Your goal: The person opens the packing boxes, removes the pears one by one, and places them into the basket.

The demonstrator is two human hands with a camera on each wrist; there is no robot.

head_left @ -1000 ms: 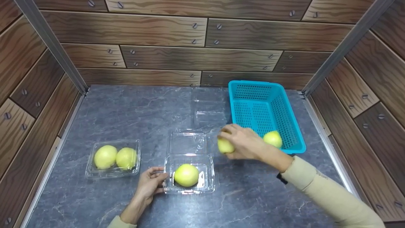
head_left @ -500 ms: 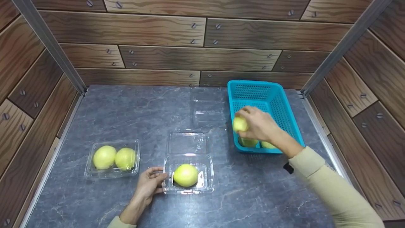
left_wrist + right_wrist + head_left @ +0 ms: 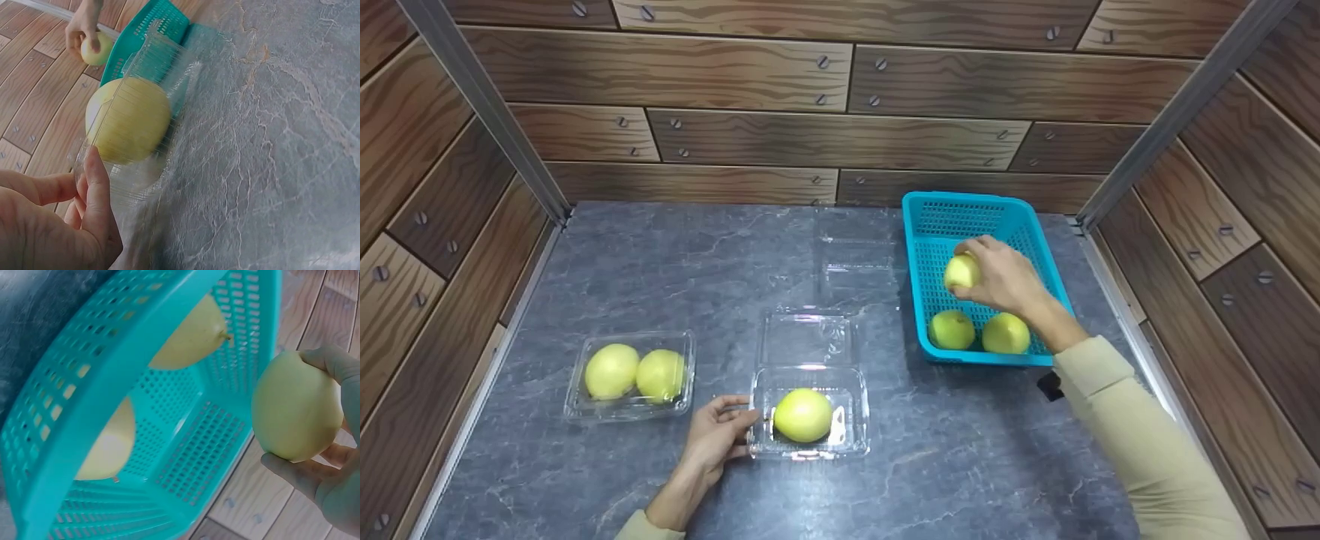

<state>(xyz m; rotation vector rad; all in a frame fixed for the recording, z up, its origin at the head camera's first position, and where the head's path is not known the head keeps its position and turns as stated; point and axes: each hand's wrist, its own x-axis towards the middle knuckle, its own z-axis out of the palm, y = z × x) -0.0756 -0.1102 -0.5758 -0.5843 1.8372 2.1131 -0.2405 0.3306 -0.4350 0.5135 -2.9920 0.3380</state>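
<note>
My left hand (image 3: 712,439) pinches the left edge of an open clear plastic clamshell container (image 3: 847,446), thumb and finger showing at its wall in the left wrist view. Inside its base lies one round yellow-green fruit (image 3: 803,415); the lid lies folded back. My right hand (image 3: 1005,277) grips another yellow-green fruit (image 3: 297,406), held above the blue plastic basket (image 3: 910,259) between thumb and fingers. Two more such fruits, one at the left (image 3: 952,330) and one at the right (image 3: 1006,334), lie in the basket's near end; short stems show in the right wrist view.
To the left, another clear container (image 3: 574,405) holds two of these fruits under its lid. Behind the open clamshell lies a further clear plastic container (image 3: 856,255), hard to see on the grey marbled table (image 3: 682,262). Wood-patterned walls (image 3: 750,135) enclose the table.
My right hand has moved right and away from me with its fruit, from beside the basket to above it. Both fruits in the basket now show. My left hand has stayed at the clamshell.
</note>
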